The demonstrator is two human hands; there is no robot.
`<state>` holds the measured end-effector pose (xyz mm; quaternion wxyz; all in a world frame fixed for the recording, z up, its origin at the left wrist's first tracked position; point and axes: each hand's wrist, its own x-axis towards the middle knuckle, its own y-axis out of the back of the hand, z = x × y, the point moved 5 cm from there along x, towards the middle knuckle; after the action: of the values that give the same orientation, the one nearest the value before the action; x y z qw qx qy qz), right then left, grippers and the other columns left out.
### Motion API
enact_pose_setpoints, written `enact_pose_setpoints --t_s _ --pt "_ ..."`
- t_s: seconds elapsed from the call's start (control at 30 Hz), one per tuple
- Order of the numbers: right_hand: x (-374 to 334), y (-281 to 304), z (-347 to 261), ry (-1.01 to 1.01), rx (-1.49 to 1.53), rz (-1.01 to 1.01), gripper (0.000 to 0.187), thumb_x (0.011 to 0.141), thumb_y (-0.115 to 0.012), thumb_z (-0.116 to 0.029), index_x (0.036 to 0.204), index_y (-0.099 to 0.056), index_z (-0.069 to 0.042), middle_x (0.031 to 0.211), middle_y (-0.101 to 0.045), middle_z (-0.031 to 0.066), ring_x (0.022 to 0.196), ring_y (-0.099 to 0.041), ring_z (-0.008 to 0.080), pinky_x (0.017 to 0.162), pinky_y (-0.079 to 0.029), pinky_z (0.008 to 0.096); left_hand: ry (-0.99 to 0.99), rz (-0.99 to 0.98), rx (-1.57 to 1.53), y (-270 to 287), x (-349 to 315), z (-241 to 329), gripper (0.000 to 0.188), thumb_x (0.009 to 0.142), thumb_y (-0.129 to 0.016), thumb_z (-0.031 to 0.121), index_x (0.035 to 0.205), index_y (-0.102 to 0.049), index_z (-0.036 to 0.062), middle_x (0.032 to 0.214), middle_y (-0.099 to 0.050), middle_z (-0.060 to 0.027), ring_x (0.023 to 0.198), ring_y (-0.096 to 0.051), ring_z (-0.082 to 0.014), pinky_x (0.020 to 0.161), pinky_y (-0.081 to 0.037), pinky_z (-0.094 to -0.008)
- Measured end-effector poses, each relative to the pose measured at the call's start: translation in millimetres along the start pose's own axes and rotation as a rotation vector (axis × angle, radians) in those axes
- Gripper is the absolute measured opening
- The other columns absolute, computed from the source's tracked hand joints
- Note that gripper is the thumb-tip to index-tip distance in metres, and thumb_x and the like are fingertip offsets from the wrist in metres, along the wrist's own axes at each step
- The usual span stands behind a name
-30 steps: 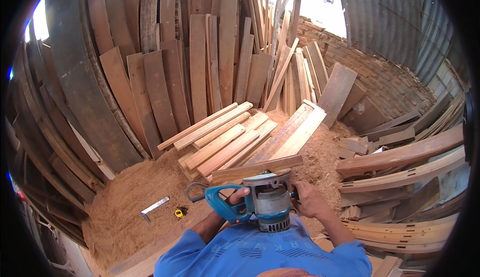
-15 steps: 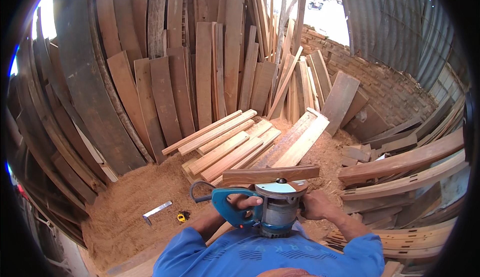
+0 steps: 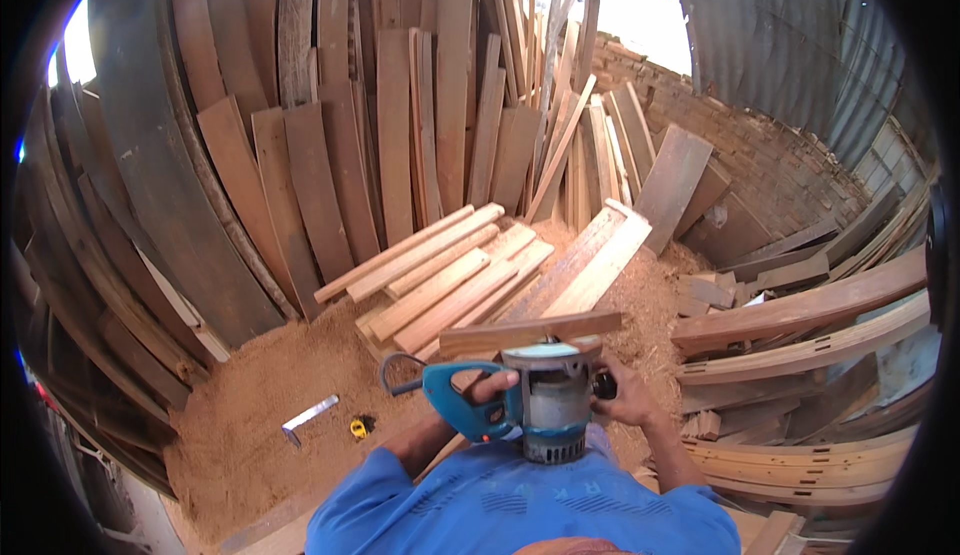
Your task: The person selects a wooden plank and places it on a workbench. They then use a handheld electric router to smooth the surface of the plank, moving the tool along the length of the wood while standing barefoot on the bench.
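Teal-trimmed metal router (image 3: 557, 407) looks heavy and rigid, best held thus: left hand (image 3: 490, 388) gripping the left D-handle (image 3: 438, 393), right hand (image 3: 630, 399) the right knob (image 3: 604, 386).

Shirt (image 3: 545, 523): blue cloth, creased. Short sleeves, same blue: left sleeve (image 3: 362, 490), right sleeve (image 3: 695, 517), each ending near the elbow. Dark slanted-stripe patches (image 3: 503, 504) across the front, left and right; faint lettering along the same band. Forearms (image 3: 672, 458) bare below hems. Left hand (image 3: 490, 387), right hand (image 3: 630, 397) likewise bare.
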<state>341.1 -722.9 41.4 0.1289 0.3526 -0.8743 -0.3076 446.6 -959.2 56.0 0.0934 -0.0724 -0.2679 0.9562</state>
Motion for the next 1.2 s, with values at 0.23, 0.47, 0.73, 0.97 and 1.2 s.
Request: enact_pose_setpoints --t_s 0.23,0.47,0.73,0.97,1.2 --pt "-77 -61 70 -0.461 0.433 -0.38 0.034 0.084 -0.063 -0.009 0.116 -0.063 0.002 0.097 -0.069 0.0162 0.089 -0.067 0.0247 0.078 -0.054 0.0372 -0.006 0.191 -0.532 28 35 -53 0.07 0.096 -0.053 0.053 0.14 -0.05 -0.0007 0.123 -0.065 -0.0209 0.101 -0.069 -0.029 0.09 -0.056 -0.0379" --pt "-48 -68 16 -0.346 0.635 -0.604 0.036 0.086 -0.065 -0.016 0.118 -0.063 -0.002 0.109 -0.068 0.0115 0.098 -0.065 0.0238 0.088 -0.051 0.0352 -0.052 0.457 -0.515 35 67 -114 0.061 0.095 -0.055 0.051 0.129 -0.058 0.0003 0.11 -0.068 -0.0182 0.09 -0.069 -0.0251 0.08 -0.056 -0.0343" --pt "-14 -115 32 -1.051 1.63 -0.142 0.051 0.089 -0.074 -0.037 0.131 -0.054 -0.015 0.121 -0.061 0.0016 0.108 -0.058 0.0209 0.09 -0.047 0.0386 0.052 0.676 -0.152 36 74 -177 0.047 0.093 -0.066 0.04 0.12 -0.065 0.0021 0.105 -0.068 -0.0134 0.092 -0.065 -0.0231 0.081 -0.052 -0.0364" --pt "-11 -84 63 -1.061 1.754 0.094 0.055 0.086 -0.067 -0.007 0.137 -0.049 -0.008 0.124 -0.06 0.0054 0.113 -0.059 0.0229 0.104 -0.047 0.044 -0.404 0.657 0.072 -19 119 -132 0.035 0.101 -0.058 0.036 0.108 -0.066 0.0026 0.09 -0.067 -0.0077 0.08 -0.064 -0.0168 0.07 -0.052 -0.0313" --pt "-21 -36 113 -1.061 1.813 0.398 0.051 0.083 -0.067 -0.003 0.131 -0.051 -0.005 0.122 -0.062 0.0103 0.109 -0.063 0.0271 0.098 -0.054 0.0423 0.225 0.4 0.304 -17 126 -271 0.036 0.099 -0.059 0.034 0.121 -0.06 0.0044 0.103 -0.065 -0.0114 0.093 -0.062 -0.0228 0.078 -0.05 -0.0375"
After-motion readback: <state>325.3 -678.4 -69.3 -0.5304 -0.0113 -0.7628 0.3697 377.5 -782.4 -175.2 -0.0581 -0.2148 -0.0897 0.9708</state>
